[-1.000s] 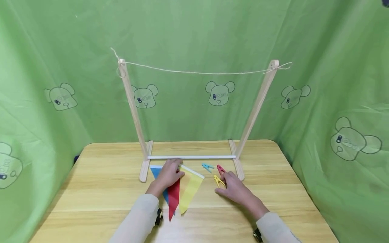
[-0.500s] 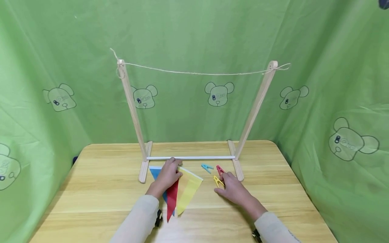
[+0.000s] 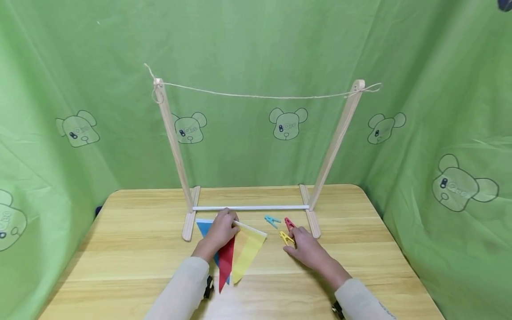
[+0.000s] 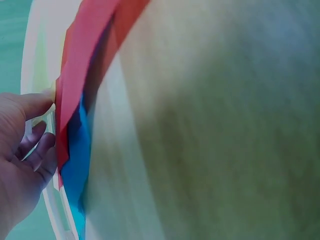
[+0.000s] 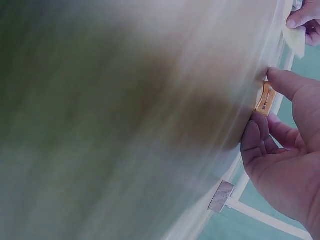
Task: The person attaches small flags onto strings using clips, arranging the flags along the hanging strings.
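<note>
My left hand pinches the white top edge of a red pennant flag, thumb in front and fingers behind. Under it lie a blue pennant flag, fanned left, and a yellow pennant flag, fanned right. Farther right, the thumb and fingertips of my right hand are around a yellow clothespin low over the table; the right wrist view shows the clothespin between them. Just beyond those fingers is a red clothespin, partly hidden. A blue clothespin lies to its left.
A wooden stand has a left post and a right post, with a string tied between their tops. A white rod joins the feet behind the flags. Green cloth surrounds the wooden table.
Both hands stay almost in place. My right thumb has shifted slightly closer to the yellow clothespin. The flags have slid a little under my left hand.
</note>
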Motion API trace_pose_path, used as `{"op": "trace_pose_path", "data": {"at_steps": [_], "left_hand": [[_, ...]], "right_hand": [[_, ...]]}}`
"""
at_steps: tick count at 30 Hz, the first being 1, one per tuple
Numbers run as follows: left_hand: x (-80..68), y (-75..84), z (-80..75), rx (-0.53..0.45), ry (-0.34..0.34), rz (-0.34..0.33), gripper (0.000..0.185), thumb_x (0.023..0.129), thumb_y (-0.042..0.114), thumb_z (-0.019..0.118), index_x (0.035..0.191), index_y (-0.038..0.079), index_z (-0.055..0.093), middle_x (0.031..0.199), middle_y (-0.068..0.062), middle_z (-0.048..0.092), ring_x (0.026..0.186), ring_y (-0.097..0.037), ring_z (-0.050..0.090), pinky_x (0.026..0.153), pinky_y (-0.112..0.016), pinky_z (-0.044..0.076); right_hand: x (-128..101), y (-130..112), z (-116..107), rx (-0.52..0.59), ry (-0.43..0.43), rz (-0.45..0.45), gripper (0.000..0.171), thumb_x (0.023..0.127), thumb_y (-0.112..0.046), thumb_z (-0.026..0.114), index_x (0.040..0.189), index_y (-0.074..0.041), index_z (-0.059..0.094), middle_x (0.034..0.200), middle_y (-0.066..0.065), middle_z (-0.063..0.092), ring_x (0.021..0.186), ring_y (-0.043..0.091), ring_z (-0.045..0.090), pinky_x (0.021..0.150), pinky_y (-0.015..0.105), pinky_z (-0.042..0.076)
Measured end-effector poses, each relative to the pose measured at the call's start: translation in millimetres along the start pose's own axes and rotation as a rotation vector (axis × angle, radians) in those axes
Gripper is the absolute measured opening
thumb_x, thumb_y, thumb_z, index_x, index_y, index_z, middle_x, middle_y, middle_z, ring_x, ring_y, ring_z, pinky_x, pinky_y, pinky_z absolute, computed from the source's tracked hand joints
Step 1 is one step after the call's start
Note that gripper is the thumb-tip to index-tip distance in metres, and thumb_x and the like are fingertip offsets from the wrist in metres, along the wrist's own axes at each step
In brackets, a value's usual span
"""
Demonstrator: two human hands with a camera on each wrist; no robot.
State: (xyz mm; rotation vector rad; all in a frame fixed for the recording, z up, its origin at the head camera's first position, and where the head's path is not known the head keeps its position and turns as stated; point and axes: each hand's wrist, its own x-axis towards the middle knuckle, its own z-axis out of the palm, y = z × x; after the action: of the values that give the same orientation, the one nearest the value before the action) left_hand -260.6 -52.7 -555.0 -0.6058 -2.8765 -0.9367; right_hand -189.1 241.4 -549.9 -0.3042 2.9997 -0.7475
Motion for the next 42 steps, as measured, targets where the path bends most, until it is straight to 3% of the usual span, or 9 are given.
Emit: {"op": "trace_pose_path", "data": {"at_steps": [7, 19, 31, 42], "left_hand": [[1.5, -3.3, 1.6, 0.024, -0.007, 0.037, 0.016, 0.086, 0.007, 0.082, 0.08, 0.011, 0.068, 0.087, -0.002, 0.061, 0.085, -0.018, 0.055, 0.077, -0.036, 0.052], [0.0, -6.9, 2.0, -0.005, -0.012, 0.035, 0.016, 0.086, 0.006, 0.081, 0.079, 0.013, 0.068, 0.084, 0.001, 0.064, 0.083, -0.016, 0.055, 0.073, -0.032, 0.052], [-3.5, -5.0, -5.2, -0.156, -0.029, 0.003, 0.017, 0.087, 0.005, 0.08, 0.081, 0.015, 0.067, 0.077, 0.004, 0.064, 0.07, -0.01, 0.054, 0.061, -0.024, 0.049], [-7.0, -0.7, -10.3, -0.226, -0.021, -0.017, 0.013, 0.088, 0.007, 0.079, 0.085, 0.014, 0.069, 0.079, 0.004, 0.067, 0.071, -0.008, 0.057, 0.063, -0.023, 0.051]], "right_hand": [[-0.6, -0.3, -0.3, 0.015, -0.008, 0.015, 0.03, 0.087, -0.019, 0.084, 0.103, -0.004, 0.063, 0.092, 0.005, 0.056, 0.079, 0.016, 0.047, 0.068, 0.031, 0.046], [-1.1, -1.9, -0.4, 0.022, -0.002, 0.022, 0.028, 0.087, -0.017, 0.084, 0.098, -0.006, 0.06, 0.092, 0.004, 0.054, 0.08, 0.016, 0.046, 0.067, 0.03, 0.043], [-2.9, -0.5, -3.0, 0.084, 0.022, 0.017, 0.027, 0.086, -0.013, 0.084, 0.099, -0.004, 0.062, 0.09, 0.005, 0.056, 0.077, 0.015, 0.047, 0.062, 0.024, 0.042], [-2.5, 1.6, -4.1, 0.098, 0.04, 0.017, 0.028, 0.085, -0.011, 0.083, 0.102, -0.003, 0.062, 0.089, 0.003, 0.055, 0.075, 0.013, 0.048, 0.059, 0.021, 0.042]]}}
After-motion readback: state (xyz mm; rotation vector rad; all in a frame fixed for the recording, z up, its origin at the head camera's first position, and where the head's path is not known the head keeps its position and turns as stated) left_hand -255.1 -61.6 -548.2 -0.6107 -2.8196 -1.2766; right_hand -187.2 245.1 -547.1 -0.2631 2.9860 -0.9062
